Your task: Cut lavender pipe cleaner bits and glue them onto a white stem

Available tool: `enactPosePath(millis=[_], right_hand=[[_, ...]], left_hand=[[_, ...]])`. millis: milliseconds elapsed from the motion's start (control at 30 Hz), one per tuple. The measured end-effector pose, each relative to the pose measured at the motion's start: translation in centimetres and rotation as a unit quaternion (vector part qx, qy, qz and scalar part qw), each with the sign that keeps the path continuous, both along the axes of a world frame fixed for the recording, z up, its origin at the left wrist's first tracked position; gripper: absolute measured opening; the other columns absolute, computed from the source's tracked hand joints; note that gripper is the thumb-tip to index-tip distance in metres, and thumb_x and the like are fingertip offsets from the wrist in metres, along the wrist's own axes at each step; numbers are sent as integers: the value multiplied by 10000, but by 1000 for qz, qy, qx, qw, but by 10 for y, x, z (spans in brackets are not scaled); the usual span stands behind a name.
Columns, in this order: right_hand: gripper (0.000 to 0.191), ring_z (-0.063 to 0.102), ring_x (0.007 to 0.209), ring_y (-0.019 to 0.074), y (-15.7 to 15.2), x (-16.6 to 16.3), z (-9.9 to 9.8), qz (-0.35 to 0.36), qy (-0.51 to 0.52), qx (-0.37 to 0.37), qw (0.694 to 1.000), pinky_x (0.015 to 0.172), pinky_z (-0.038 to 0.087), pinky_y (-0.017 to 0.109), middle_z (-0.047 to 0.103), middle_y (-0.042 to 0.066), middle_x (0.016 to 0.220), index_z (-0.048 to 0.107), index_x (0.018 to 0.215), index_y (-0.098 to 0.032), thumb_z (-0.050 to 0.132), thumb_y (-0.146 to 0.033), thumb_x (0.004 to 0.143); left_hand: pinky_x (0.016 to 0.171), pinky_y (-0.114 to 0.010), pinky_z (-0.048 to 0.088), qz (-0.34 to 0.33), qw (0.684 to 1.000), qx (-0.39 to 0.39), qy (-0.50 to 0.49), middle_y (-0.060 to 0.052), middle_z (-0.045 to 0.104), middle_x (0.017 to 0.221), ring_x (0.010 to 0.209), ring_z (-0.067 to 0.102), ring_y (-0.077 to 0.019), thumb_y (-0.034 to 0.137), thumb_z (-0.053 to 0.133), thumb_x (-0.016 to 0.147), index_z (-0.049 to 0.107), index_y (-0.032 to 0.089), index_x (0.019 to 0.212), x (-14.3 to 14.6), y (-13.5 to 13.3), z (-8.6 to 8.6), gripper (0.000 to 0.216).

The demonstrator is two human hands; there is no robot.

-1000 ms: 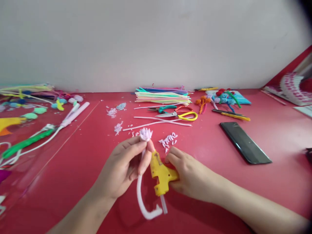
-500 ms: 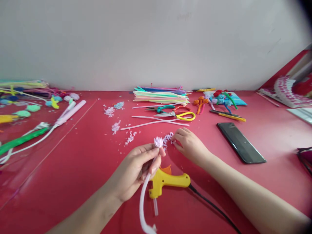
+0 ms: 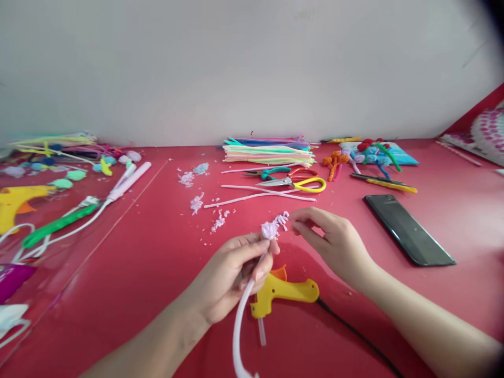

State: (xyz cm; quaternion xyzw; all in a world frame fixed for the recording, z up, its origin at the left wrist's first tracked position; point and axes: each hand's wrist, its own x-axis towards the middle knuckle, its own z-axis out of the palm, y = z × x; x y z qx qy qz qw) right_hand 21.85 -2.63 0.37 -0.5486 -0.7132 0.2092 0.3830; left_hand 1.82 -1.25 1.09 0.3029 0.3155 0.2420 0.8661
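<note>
My left hand [image 3: 230, 275] is closed round a white pipe cleaner stem [image 3: 240, 325] topped with a pale lilac fuzzy flower head [image 3: 269, 229]. My right hand [image 3: 334, 241] hovers just right of the flower head, thumb and forefinger pinched on a small lilac piece [image 3: 291, 224]. A few loose lilac pieces [image 3: 282, 218] lie on the table between the hands. A yellow glue gun [image 3: 281, 293] lies on its side on the red table [image 3: 157, 262] below the hands, its black cord [image 3: 354, 336] running to the lower right.
A black phone [image 3: 408, 229] lies at right. Scissors [image 3: 293, 182], a pipe cleaner stack [image 3: 270, 151] and finished flowers [image 3: 370, 153] sit farther back. White stems [image 3: 260, 193] and lilac trimmings [image 3: 197, 202] lie mid-table. Another glue gun [image 3: 16, 202], a pink wand [image 3: 129, 181] and craft bits are at left.
My right hand set the glue gun down on the table, reached to the loose lilac pieces and lifted one in a pinch. My left hand kept hold of the stem.
</note>
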Motion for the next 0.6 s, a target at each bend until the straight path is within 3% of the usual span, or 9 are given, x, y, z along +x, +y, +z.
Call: enactPosePath(millis=[200,400,600], right_hand=[[36,640,720,123,-13,-8,9,14,130,-45,990,690,493,232,663,-2,763,558,855,-195,541,-226,850],[45,553,618,88,-15,-9,17,27,149,-83,985,567,438,198,606,-25,696,594,821,-191,552,-198,834],[75,559,723,101,-14,-11,20,66,142,-99,983,642,426,219,604,-15,778,623,804,-193,556,-198,838]], left_hand=[[343,-171,150,2,998,32,47,41,448,466,338,270,-20,223,432,889,602,127,817,2,-3,-2,209],[343,-193,129,-12,997,42,68,38,471,452,314,256,-18,219,435,879,609,119,807,6,-6,-2,213],[338,-187,138,-24,994,54,92,38,475,439,309,251,-17,226,438,877,616,124,776,9,-9,1,229]])
